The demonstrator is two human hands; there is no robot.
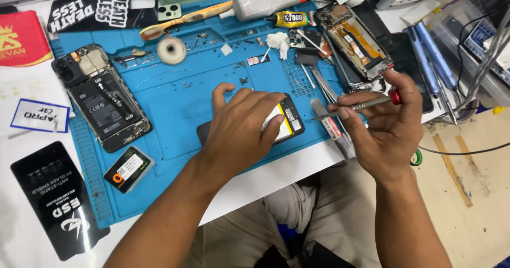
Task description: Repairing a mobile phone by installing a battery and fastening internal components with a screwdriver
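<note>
1. An opened black phone (pixel 101 98) lies on the blue mat (pixel 175 95), well left.
2. A white tape roll (pixel 171 50) sits near the mat's top.
3. A glue tube (pixel 289 19) lies beside a white cloth wad (pixel 278 42).

The left hand (pixel 241 127) covers most of the opened phone (pixel 287 120) on the blue mat (pixel 175 95), so only its right end shows. The screws and small parts (pixel 241 79) scattered on the mat are too small to tell apart. The red card (pixel 18 39) is cut off by the left edge.
</note>
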